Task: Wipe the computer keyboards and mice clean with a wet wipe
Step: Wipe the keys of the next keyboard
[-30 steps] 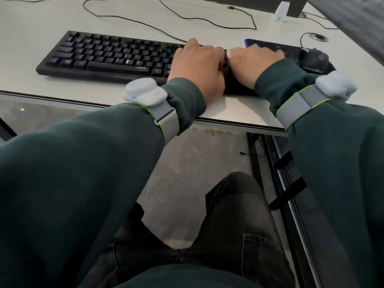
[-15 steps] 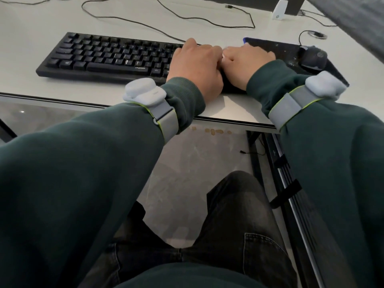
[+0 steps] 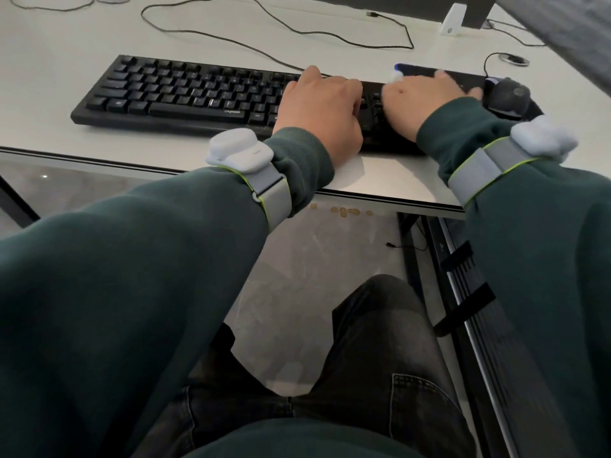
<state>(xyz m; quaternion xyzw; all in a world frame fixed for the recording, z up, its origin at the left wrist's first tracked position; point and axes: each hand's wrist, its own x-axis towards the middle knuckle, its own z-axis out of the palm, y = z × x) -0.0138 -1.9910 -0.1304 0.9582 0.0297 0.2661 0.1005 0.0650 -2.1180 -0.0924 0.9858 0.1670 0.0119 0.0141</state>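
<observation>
A black keyboard (image 3: 185,94) lies across the white desk (image 3: 59,47). My left hand (image 3: 322,110) rests on the keys right of the main block, fingers bent down onto them. My right hand (image 3: 420,100) lies over the number pad at the keyboard's right end and holds a white wet wipe (image 3: 395,76), which peeks out at the thumb side. Its fingertips are blurred and reach toward the black mouse (image 3: 507,94), which sits on a dark mouse pad (image 3: 426,71). The number pad is mostly hidden under my hands.
A black cable (image 3: 264,31) loops over the desk behind the keyboard. A small white device (image 3: 452,21) stands at the back right beside a dark monitor base. The desk's front edge (image 3: 132,163) runs just below my wrists, with my knees and the floor beneath.
My right hand has slid right, away from the left hand, across the number pad toward the mouse, and the wipe now shows at its thumb side. The left hand has stayed put.
</observation>
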